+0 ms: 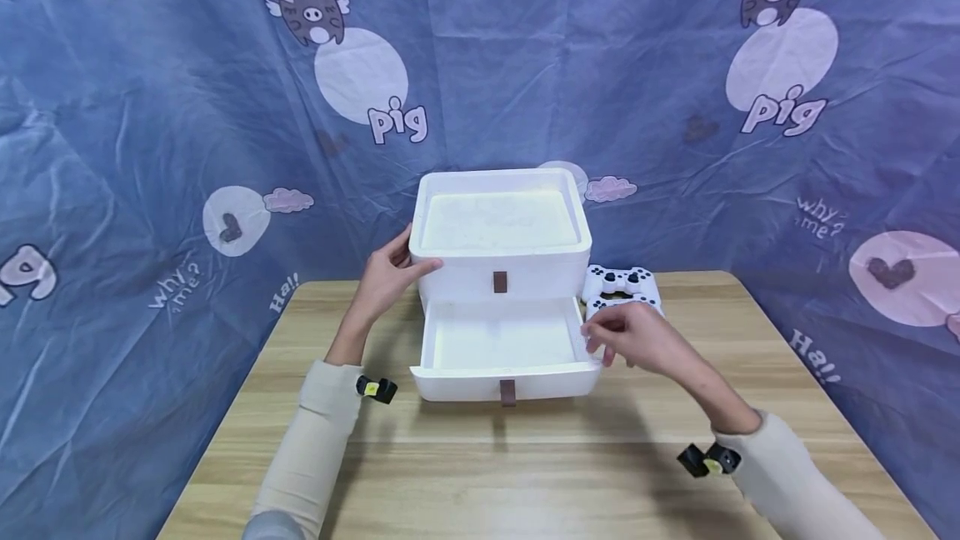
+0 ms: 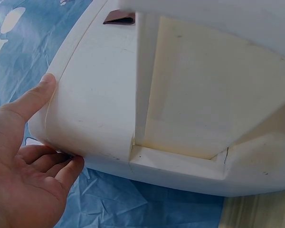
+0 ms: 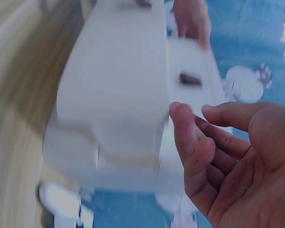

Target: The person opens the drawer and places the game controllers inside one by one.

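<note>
A white two-drawer storage box with brown pull tabs stands on the table. Its lower drawer is pulled out, and the bare white floor shows inside. The upper drawer is closed. My left hand grips the box's upper left corner, thumb on the front and fingers curled against the side, as the left wrist view shows. Beside the pulled-out drawer's right wall is my right hand, fingers loosely bent and holding nothing. In the right wrist view the right hand appears near the blurred drawer; contact cannot be told.
Two white game controllers lie to the right of the box, the nearer one partly hidden behind my right hand. A wooden table carries everything. Blue cloth printed with pigs hangs behind and at both sides.
</note>
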`<control>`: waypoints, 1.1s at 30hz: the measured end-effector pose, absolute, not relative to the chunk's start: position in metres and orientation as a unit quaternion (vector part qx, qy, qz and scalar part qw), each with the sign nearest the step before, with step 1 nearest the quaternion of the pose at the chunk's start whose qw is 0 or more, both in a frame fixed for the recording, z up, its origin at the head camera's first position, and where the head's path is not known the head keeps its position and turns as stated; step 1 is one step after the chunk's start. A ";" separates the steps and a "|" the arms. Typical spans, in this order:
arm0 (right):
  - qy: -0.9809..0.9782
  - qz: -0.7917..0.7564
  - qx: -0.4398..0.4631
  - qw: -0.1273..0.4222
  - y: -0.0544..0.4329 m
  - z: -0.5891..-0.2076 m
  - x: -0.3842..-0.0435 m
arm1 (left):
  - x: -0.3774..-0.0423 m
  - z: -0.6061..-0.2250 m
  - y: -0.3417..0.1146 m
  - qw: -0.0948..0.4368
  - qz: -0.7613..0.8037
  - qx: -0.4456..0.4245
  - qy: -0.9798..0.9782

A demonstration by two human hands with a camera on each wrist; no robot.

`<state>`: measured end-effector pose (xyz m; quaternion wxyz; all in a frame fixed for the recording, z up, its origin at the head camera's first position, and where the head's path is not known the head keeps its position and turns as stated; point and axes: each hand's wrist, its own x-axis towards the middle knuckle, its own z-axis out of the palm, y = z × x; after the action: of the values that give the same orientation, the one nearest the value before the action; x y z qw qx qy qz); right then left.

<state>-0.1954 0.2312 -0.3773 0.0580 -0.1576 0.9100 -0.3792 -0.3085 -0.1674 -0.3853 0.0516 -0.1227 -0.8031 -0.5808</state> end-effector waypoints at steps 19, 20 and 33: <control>0.944 -0.253 -0.211 -0.028 0.304 -0.393 -0.269 | -0.308 -0.384 -0.168 0.053 -0.584 -0.125 -0.800; 0.947 -0.245 -0.208 -0.029 0.306 -0.394 -0.272 | -0.308 -0.384 -0.168 0.053 -0.585 -0.126 -0.800; 0.955 -0.173 -0.234 0.064 0.318 -0.416 -0.304 | -0.308 -0.385 -0.168 0.050 -0.580 -0.120 -0.804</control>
<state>-0.3036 0.3183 -0.4162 0.0644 -0.2339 0.9547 -0.1726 -0.3079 -0.1682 -0.3848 0.0503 -0.1196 -0.8045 -0.5797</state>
